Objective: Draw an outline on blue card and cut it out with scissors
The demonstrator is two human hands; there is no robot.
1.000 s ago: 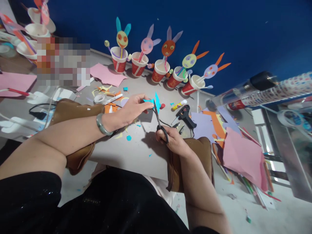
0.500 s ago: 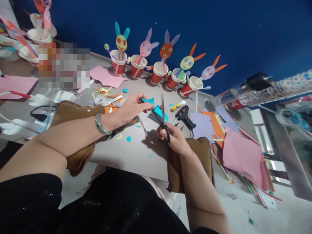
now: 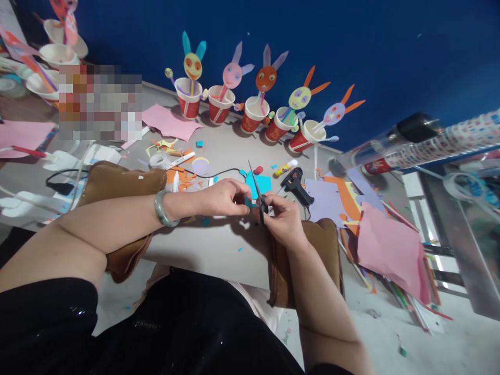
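My left hand [image 3: 230,197] pinches a small piece of teal paper [image 3: 247,202], mostly covered by the fingers. Beside it my right hand [image 3: 284,214] is closed around the black handles of a pair of scissors [image 3: 257,179], blades pointing up and slightly left. The two hands are close together over the grey table. Behind the scissors a larger sheet of turquoise paper [image 3: 264,183] lies flat, near a small red cap [image 3: 258,170]. A black glue gun [image 3: 298,186] lies to the right, and a yellow glue stick [image 3: 286,167] lies just behind it.
Several red paper cups [image 3: 253,123] with paper rabbit heads line the blue wall. Brown cushions [image 3: 124,179] lie under both forearms. Purple paper [image 3: 324,200] and pink paper [image 3: 390,250] lie at right, below a long stack of cups [image 3: 441,140]. Paper scraps and a tape roll [image 3: 159,160] lie at left.
My left hand has come down toward my body with the teal paper, closer to my right hand. The scissors have tilted left, and the turquoise sheet behind shows more fully.
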